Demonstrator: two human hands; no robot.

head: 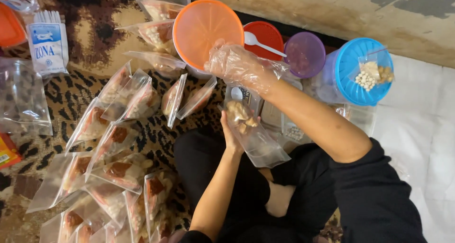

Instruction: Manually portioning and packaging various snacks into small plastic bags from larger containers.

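Filled clear pouches (113, 148): a wide spread of flat, glossy zip bags with pale and reddish-brown contents, lying on a leopard-patterned rug (71, 96) well to the left of both hands.

Orange lid (207, 32): round, translucent plastic, just above the right hand.

Blue lid (362, 72): round, ribbed, on a clear tub to the right of the right hand, with a small bag of pale pellets on it.

Right hand (237, 65): sheathed in a thin, crinkled clear glove, fingers loosely curled at the orange lid's lower edge; whether it holds anything cannot be told.

Left hand (231, 131): bare, fingers closed around an open clear bag (253, 136) with beige chunks inside, just below the right hand.

White plastic spoon (263, 44): resting on a red lid, just right of the gloved hand.
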